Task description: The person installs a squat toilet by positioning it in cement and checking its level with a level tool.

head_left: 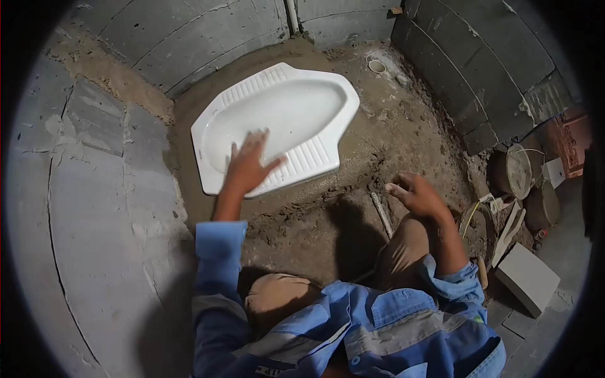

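A white ceramic squat toilet pan with ribbed footrests sits in wet grey mortar. My left hand is over its near left part, open, fingers spread above the bowl and the thumb over the near footrest's ribs. To the right of the pan, my right hand hovers by my knee, its fingers loosely bent with the thumb apart and nothing seen in it. Below that hand, a pale rod lies on the muddy floor.
Grey block walls enclose the corner. A white pipe rises at the back, and a round pipe opening shows in the floor. At right are a bucket, a loose grey block and red bricks.
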Demonstrator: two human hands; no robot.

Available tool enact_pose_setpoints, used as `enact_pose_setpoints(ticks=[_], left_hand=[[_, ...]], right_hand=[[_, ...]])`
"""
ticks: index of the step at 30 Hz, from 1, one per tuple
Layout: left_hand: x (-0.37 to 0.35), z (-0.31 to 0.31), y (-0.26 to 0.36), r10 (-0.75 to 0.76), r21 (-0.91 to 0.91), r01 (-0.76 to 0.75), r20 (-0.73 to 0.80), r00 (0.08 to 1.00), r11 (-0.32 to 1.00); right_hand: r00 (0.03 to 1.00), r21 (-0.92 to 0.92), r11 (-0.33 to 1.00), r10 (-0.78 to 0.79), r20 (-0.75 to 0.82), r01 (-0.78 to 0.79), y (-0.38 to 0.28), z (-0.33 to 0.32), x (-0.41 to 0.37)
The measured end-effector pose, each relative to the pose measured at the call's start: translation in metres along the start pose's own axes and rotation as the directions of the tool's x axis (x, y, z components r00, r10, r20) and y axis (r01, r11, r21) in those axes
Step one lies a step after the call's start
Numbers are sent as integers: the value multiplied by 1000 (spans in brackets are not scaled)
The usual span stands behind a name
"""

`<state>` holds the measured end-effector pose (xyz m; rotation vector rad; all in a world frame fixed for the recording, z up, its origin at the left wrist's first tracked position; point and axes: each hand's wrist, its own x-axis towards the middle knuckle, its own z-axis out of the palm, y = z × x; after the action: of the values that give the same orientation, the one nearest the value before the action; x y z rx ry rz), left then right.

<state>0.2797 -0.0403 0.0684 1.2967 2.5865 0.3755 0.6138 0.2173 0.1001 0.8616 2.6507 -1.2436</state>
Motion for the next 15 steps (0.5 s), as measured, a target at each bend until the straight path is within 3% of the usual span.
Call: enact_pose_setpoints(ticks=[3, 6, 9, 11, 15], left_hand=[[-33, 8, 13, 54, 81, -55, 19, 998, 995], [-46, 16, 6, 51, 90, -46, -46, 998, 995], [-44, 13, 10, 69, 41, -64, -144, 987, 997], [-46, 9, 12, 30, 10, -29, -93, 995, 1000], [-48, 12, 8, -20, -56, 14, -103, 994, 998]], right_hand=[[990, -82, 994, 82, 114, -73, -14, 2, 1], [977, -21, 999, 34, 211, -31, -7, 8, 8], [986, 21, 999, -35, 162, 32, -8, 8, 6], [980, -40, 997, -62, 188, 71, -14, 3, 5], [983, 12, 999, -33, 180, 32, -16, 8, 4]])
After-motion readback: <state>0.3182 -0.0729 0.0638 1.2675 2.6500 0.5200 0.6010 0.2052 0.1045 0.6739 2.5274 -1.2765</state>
